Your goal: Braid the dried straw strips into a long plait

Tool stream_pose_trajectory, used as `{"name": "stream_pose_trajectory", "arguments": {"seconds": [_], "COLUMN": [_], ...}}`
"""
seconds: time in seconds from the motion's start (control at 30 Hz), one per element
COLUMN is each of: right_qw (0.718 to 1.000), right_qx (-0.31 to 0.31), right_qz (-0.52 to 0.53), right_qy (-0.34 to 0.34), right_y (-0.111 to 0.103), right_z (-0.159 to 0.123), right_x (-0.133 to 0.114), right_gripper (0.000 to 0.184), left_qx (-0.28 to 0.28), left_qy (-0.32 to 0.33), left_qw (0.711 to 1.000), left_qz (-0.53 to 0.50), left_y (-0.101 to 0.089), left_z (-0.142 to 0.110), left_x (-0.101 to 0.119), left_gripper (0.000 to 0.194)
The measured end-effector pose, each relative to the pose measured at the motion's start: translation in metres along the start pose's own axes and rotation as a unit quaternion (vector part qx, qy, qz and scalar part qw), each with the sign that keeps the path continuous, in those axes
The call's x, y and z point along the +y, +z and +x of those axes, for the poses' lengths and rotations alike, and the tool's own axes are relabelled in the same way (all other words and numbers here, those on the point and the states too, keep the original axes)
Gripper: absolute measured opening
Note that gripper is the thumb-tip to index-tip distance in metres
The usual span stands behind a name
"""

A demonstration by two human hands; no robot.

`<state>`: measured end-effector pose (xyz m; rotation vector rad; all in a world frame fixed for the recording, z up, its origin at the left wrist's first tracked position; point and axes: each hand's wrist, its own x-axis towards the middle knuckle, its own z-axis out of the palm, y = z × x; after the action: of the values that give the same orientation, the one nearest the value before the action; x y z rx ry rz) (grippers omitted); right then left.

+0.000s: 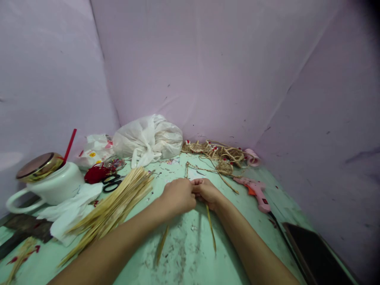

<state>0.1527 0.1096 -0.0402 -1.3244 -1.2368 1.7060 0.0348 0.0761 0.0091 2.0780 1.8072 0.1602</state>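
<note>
My left hand [178, 196] and my right hand [207, 192] meet knuckle to knuckle over the pale green table [190, 253], both closed in a pinch. From under the right hand a thin yellow straw strip [211, 228] runs toward me. A second straw strip [162, 244] trails from below the left hand. A thin twine strand [187, 169] rises from between the fingers toward the far edge. What the fingertips pinch is hidden.
A bundle of straw sticks [113, 209] lies left, beside white tissue [74, 206], black scissors [112, 183], red yarn [95, 174] and a white mug with gold lid [44, 180]. Plastic bags [148, 138], woven straw pieces [219, 152], a pink glue gun [257, 190].
</note>
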Motion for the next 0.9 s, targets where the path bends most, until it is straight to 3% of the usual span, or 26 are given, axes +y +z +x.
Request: {"name": "stream_pose_trajectory", "arguments": {"seconds": [0.1, 0.13, 0.2, 0.27, 0.33, 0.4, 0.47, 0.53, 0.7, 0.8, 0.9], "right_qw": [0.998, 0.997, 0.996, 0.996, 0.996, 0.995, 0.995, 0.995, 0.997, 0.998, 0.998], "right_qx": [-0.058, -0.069, -0.077, -0.078, -0.082, -0.087, -0.087, -0.082, -0.039, -0.01, 0.001], "right_qz": [0.025, 0.028, 0.032, 0.038, 0.044, 0.046, 0.048, 0.053, 0.06, 0.061, 0.059], "right_qy": [0.009, 0.009, 0.007, 0.005, 0.006, 0.01, 0.014, 0.012, 0.0, 0.009, 0.012], "right_y": [-0.005, -0.006, -0.007, -0.007, -0.006, -0.007, -0.008, -0.008, -0.005, -0.002, 0.0], "right_z": [-0.002, -0.003, -0.004, -0.005, -0.005, -0.004, -0.003, -0.001, 0.0, 0.0, -0.001], "right_x": [-0.003, -0.004, -0.006, -0.007, -0.007, -0.006, -0.005, -0.003, -0.001, -0.002, -0.002], "right_gripper": [0.01, 0.012, 0.013, 0.013, 0.013, 0.014, 0.015, 0.014, 0.013, 0.015, 0.016], "left_qx": [0.052, 0.033, -0.047, -0.155, -0.239, -0.279, -0.275, -0.243, -0.073, 0.0, 0.066], "left_qy": [-0.042, -0.071, -0.122, -0.144, -0.152, -0.157, -0.155, -0.148, -0.118, -0.069, -0.033], "left_qw": [0.994, 0.985, 0.946, 0.882, 0.823, 0.796, 0.806, 0.838, 0.931, 0.97, 0.992], "left_qz": [-0.091, -0.156, -0.298, -0.42, -0.492, -0.513, -0.5, -0.466, -0.337, -0.235, -0.099], "left_y": [-0.014, -0.015, -0.013, -0.007, -0.002, 0.001, 0.0, -0.001, 0.0, 0.003, 0.004], "left_z": [0.014, 0.019, 0.026, 0.033, 0.039, 0.042, 0.042, 0.039, 0.031, 0.03, 0.023], "left_x": [-0.014, -0.017, -0.023, -0.027, -0.033, -0.038, -0.041, -0.04, -0.029, -0.026, -0.02], "left_gripper": [0.022, 0.021, 0.017, 0.015, 0.016, 0.016, 0.016, 0.015, 0.015, 0.006, 0.011]}}
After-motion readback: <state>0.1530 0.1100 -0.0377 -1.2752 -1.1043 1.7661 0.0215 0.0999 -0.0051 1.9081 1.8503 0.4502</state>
